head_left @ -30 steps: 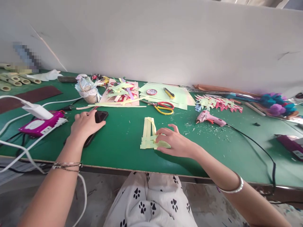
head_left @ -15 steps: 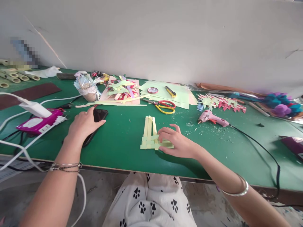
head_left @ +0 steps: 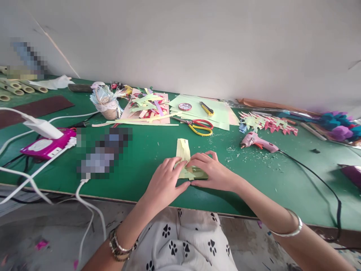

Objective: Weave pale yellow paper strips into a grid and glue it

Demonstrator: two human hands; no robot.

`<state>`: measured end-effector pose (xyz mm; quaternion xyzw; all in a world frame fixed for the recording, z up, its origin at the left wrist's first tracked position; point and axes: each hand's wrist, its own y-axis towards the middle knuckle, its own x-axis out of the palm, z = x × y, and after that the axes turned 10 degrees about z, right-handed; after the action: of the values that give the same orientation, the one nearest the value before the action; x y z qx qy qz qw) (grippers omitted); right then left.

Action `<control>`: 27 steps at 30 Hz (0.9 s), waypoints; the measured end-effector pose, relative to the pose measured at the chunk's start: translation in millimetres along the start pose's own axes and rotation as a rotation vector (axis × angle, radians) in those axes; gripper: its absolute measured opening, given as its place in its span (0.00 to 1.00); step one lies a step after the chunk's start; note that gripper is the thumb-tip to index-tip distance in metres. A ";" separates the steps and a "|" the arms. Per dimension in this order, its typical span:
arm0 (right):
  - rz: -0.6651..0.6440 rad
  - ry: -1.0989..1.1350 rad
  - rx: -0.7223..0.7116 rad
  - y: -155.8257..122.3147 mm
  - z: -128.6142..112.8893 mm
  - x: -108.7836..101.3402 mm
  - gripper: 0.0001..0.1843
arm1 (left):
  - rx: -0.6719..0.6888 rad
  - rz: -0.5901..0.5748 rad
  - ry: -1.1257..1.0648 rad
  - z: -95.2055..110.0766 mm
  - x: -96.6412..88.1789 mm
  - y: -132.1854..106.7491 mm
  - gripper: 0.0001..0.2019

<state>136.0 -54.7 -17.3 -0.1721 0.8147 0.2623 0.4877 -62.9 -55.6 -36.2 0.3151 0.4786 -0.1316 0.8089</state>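
Observation:
A small weave of pale yellow and light green paper strips [head_left: 184,148] lies on the green table in front of me, its upper strips pointing away. My left hand [head_left: 166,180] grips the left side of it, thumb at the near edge and fingers over the top. From the right, my right hand [head_left: 213,171] holds the crossing strips, its fingertips almost meeting those of the left. The fingers of both hands cover much of the woven part.
A phone [head_left: 104,154] with a white cable lies to the left, near a magenta power strip [head_left: 47,145]. Behind are scissors [head_left: 200,127], a cutter knife [head_left: 207,109], tape [head_left: 185,107] and a pile of paper strips [head_left: 149,105]. A pink glue gun [head_left: 259,143] rests at the right.
My left hand has left the phone and moved right onto the woven paper strips. The phone's screen area is now uncovered. My right hand stays at the weave.

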 end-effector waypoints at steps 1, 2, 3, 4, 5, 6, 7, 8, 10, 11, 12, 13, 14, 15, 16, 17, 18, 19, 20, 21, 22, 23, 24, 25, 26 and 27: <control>-0.001 -0.001 0.002 0.1 0.0 0.7 0.18 | 0.002 0.005 -0.006 -1.8 1.0 -0.7 0.21; -0.001 0.000 0.006 0.3 0.0 1.3 0.18 | 0.002 0.012 -0.012 -3.2 1.6 -1.3 0.21; 0.000 0.002 0.010 0.5 0.2 2.0 0.17 | -0.001 0.021 -0.019 -4.1 1.9 -1.9 0.21; 0.002 0.004 0.015 0.6 0.5 2.7 0.17 | -0.004 0.031 -0.025 -4.4 2.2 -2.4 0.20; 0.005 0.007 0.019 0.8 0.8 3.5 0.16 | -0.008 0.040 -0.031 -4.2 2.4 -2.9 0.20; 0.009 0.009 0.023 1.0 1.1 4.2 0.15 | -0.012 0.047 -0.034 -3.7 2.6 -3.2 0.20; 0.011 0.010 0.026 1.2 1.4 4.9 0.15 | -0.016 0.051 -0.036 -3.0 2.7 -3.4 0.19; 0.013 0.011 0.027 1.4 1.6 5.5 0.14 | -0.020 0.055 -0.035 -2.3 2.8 -3.6 0.19; 0.010 0.012 0.025 1.8 1.9 6.3 0.14 | -0.025 0.055 -0.029 -1.3 2.9 -3.8 0.18; 0.008 0.011 0.025 2.0 1.9 6.4 0.15 | -0.028 0.054 -0.026 -1.0 2.8 -3.9 0.18; 0.006 0.009 0.024 2.1 2.0 6.4 0.16 | -0.030 0.054 -0.023 -0.8 2.8 -4.0 0.17; 0.004 0.006 0.024 2.2 2.1 6.3 0.17 | -0.032 0.053 -0.022 -0.7 2.7 -4.1 0.17; 0.004 0.006 0.026 2.3 2.2 6.0 0.17 | -0.034 0.052 -0.022 -0.7 2.6 -4.1 0.17; 0.005 0.009 0.032 2.3 2.4 5.6 0.17 | -0.035 0.049 -0.023 -0.6 2.5 -4.0 0.17; 0.004 0.016 0.039 2.3 2.6 5.1 0.16 | -0.035 0.045 -0.025 -0.6 2.4 -3.9 0.18; -0.002 0.027 0.045 2.3 2.7 4.5 0.16 | -0.035 0.041 -0.027 -0.4 2.2 -3.7 0.18; -0.011 0.040 0.047 2.4 2.7 3.9 0.16 | -0.035 0.040 -0.029 -0.2 2.0 -3.5 0.17; -0.022 0.052 0.046 2.4 2.7 3.3 0.16 | -0.036 0.040 -0.031 -0.1 1.7 -3.3 0.17; -0.032 0.060 0.044 2.5 2.6 2.9 0.15 | -0.036 0.042 -0.033 0.1 1.4 -3.1 0.16; -0.036 0.064 0.045 2.7 2.5 2.7 0.15 | -0.036 0.044 -0.036 0.2 1.1 -3.0 0.16; -0.035 0.065 0.048 2.8 2.5 2.7 0.14 | -0.037 0.044 -0.037 0.3 0.8 -3.0 0.15; -0.029 0.063 0.054 3.0 2.6 2.9 0.13 | -0.036 0.043 -0.038 0.3 0.6 -3.0 0.15; -0.023 0.061 0.060 3.2 2.7 3.3 0.12 | -0.035 0.042 -0.039 0.2 0.5 -3.0 0.15; -0.018 0.059 0.063 3.4 2.9 3.7 0.12 | -0.035 0.042 -0.040 0.1 0.5 -3.0 0.15; -0.016 0.058 0.063 3.5 3.2 4.2 0.12 | -0.035 0.042 -0.041 -0.1 0.6 -3.0 0.16; -0.015 0.055 0.062 3.6 3.4 4.7 0.12 | -0.035 0.043 -0.042 -0.2 0.9 -2.9 0.16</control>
<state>134.3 -49.9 -21.8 -0.1700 0.8343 0.2283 0.4721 -64.1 -57.6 -38.1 0.3082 0.4569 -0.1124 0.8268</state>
